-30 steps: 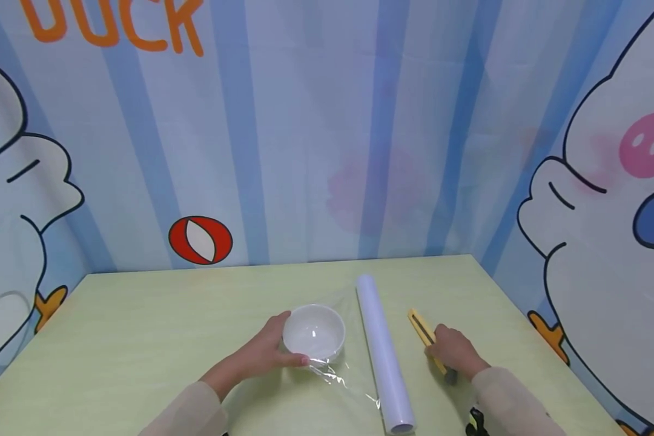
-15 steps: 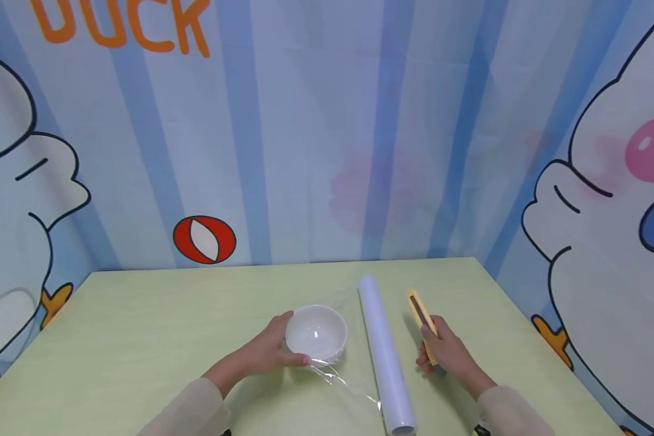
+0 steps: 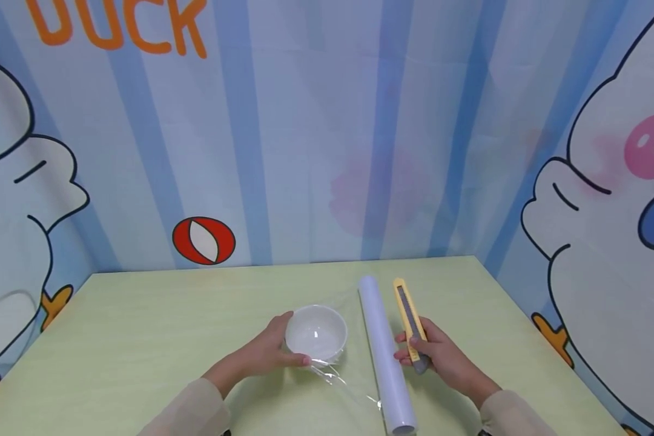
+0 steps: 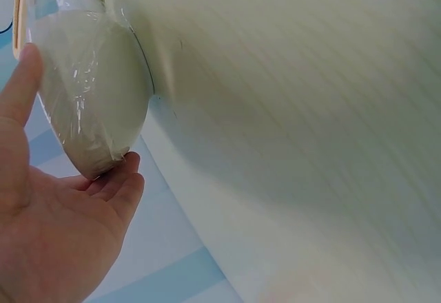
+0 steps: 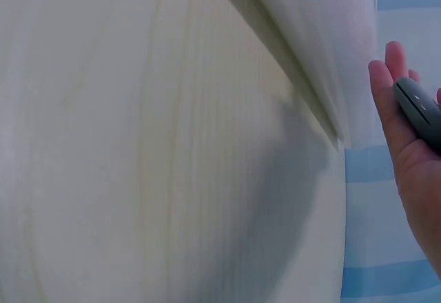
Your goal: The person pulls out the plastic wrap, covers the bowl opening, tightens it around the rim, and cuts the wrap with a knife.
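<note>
A white bowl (image 3: 316, 333) stands on the table, clear plastic film (image 3: 329, 372) drawn over it. With thumb at the near side and fingers at the far side, my left hand (image 3: 275, 350) grips the bowl's left edge. In the left wrist view, wrinkled film clings to the bowl's side (image 4: 96, 82). My right hand (image 3: 441, 357) holds a yellow utility knife (image 3: 406, 306) above the table, just right of the film roll (image 3: 384, 357). The knife's grey end (image 5: 420, 110) shows in the right wrist view. I cannot see any blade out.
The long roll lies right of the bowl, and film stretches from it to the bowl. The pale table (image 3: 185, 327) meets striped cloth walls (image 3: 305, 151) at the back and sides.
My right hand has lifted the utility knife from the table and brought it left, close to the roll, tip pointing away. The left hand and bowl stay in place.
</note>
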Demonstrator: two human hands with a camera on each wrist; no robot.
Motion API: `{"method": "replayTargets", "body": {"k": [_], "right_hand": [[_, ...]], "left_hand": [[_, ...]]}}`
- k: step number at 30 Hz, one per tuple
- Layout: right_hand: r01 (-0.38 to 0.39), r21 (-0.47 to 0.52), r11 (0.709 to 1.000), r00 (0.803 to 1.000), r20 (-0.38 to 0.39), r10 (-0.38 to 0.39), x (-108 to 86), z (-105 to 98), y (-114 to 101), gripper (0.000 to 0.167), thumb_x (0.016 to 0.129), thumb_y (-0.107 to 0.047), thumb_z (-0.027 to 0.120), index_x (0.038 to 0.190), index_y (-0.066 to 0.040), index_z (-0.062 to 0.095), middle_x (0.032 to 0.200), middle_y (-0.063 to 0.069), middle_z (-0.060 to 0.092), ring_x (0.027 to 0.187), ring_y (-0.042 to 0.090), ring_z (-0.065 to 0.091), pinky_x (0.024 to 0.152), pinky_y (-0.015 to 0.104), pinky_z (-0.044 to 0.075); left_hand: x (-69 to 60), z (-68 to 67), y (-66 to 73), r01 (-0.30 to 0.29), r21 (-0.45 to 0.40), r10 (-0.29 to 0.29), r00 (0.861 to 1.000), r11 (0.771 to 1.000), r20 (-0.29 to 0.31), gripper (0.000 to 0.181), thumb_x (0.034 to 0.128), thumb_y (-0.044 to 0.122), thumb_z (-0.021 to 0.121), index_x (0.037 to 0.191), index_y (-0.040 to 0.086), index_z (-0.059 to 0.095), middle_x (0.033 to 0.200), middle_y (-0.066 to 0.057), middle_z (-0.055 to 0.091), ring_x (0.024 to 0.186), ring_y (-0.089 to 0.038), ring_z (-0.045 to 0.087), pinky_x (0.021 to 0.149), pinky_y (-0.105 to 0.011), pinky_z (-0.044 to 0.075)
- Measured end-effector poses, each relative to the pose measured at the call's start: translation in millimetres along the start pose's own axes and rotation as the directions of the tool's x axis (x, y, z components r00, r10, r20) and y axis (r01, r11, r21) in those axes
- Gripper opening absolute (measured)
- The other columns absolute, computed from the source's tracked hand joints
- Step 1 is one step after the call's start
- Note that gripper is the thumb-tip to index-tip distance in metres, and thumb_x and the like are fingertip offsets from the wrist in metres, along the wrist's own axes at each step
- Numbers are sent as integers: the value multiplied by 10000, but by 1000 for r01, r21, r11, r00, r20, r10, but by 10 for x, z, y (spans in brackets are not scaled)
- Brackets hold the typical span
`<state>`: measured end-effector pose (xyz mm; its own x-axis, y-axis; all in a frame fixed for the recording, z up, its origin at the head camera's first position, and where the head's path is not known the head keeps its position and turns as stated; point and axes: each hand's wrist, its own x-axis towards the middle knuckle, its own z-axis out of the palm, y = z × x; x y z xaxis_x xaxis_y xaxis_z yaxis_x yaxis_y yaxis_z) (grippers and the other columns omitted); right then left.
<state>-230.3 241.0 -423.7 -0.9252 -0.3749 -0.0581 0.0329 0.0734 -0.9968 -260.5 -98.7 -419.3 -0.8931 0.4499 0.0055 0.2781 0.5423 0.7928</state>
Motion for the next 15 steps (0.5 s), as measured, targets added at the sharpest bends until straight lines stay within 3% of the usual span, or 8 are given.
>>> {"method": "replayTargets", "body": {"k": [11, 15], "right_hand": [[-6, -79, 997, 992, -125, -4, -10, 74, -41, 420, 997, -171, 371, 1312, 72, 238, 971, 74, 596, 834, 147, 673, 788, 356, 545], [-10, -87, 996, 989, -150, -3, -6, 95, -48, 386, 999, -230, 376, 1198, 89, 290, 897, 63, 593, 772, 154, 679, 742, 339, 556]], "left_hand": [[-4, -4, 29, 13, 3, -13, 1000, 1000, 1, 917, 712, 293, 783, 1399, -19, 261, 1323, -179, 380, 1166, -290, 413, 988, -513, 382], [-21, -5, 54, 19, 0, -19, 1000, 1000, 3, 927, 715, 290, 782, 1404, -24, 247, 1336, -185, 367, 1169, -299, 411, 989, -523, 379]]}}
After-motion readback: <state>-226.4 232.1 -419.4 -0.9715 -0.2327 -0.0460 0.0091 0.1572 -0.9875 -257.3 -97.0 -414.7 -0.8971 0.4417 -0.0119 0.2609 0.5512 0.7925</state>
